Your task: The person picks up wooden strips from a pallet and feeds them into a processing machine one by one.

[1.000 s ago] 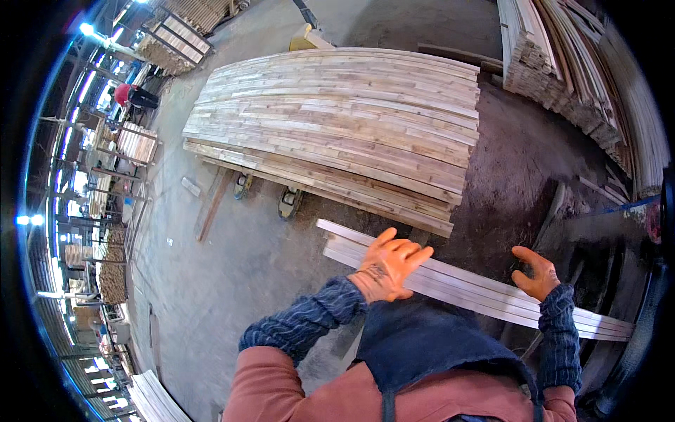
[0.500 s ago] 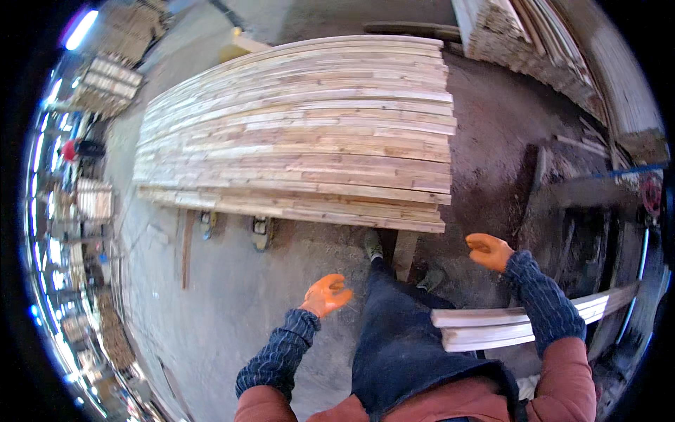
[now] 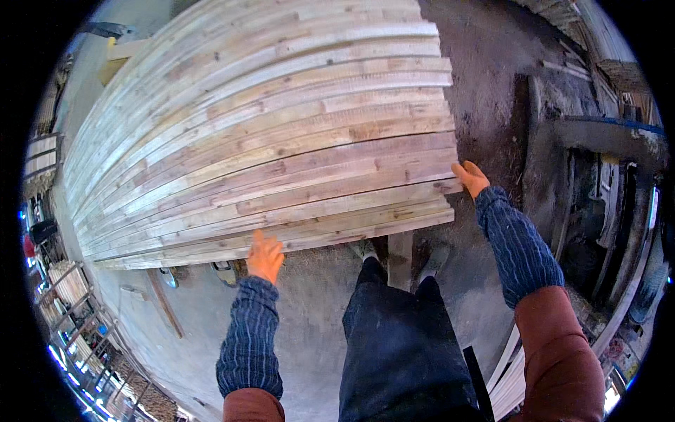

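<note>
Head view: left hand (image 3: 265,257), right hand (image 3: 470,178) on plank stack (image 3: 281,141); fingertips hidden.

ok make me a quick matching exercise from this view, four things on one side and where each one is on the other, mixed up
Things:
1. left hand
2. right hand
3. stack of planks
4. shoes

Places:
A. at the right end of the stack, on its near corner
B. on the floor just under the stack's near edge
C. fills the upper middle of the view
D. on the near long edge of the stack

Pairs: 1-D, 2-A, 3-C, 4-B
</note>
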Available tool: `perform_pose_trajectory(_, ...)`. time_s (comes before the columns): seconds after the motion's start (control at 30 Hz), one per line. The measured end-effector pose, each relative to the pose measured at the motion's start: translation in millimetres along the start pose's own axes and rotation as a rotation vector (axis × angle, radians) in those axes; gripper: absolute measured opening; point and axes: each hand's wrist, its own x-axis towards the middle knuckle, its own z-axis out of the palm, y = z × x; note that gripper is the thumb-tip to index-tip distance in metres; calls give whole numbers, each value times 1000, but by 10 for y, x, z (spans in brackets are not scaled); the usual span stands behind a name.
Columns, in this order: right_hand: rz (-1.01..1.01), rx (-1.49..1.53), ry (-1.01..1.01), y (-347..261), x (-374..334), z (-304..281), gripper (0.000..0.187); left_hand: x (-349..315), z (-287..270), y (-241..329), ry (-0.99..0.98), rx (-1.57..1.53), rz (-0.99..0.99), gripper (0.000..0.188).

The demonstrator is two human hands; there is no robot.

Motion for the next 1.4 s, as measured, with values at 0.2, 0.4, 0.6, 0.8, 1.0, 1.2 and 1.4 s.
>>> perform_pose_trajectory(0.2, -95, 127, -114, 632, 496, -3, 91, 775, 293, 307, 154, -450, -70, 87)
perform_pose_trajectory(0.4, 261, 498, -166, 140, 200, 194, 89, 666, 291, 206, 190, -708, -9, 96)
perform_pose_trajectory(0.6, 249, 146, -103, 231, 143, 2, 95, 621, 430, 384, 290, -778, -57, 90)
perform_pose_trajectory(0.8, 273, 154, -304, 475, 338, -216, 73, 594, 380, 314, 236, -717, 23, 92)
perform_pose_trajectory(1.0, 226, 91, -275, 753, 76, -139, 47, 444, 389, 168, 341, -790, -38, 90)
perform_pose_trajectory(1.2, 207, 339, -288, 703, 239, 138, 59, 655, 340, 124, 387, -667, -92, 103)
perform_pose_trajectory(1.4, 325, 175, -128, 313, -88, 183, 49, 503, 331, 66, 359, -667, 51, 99)
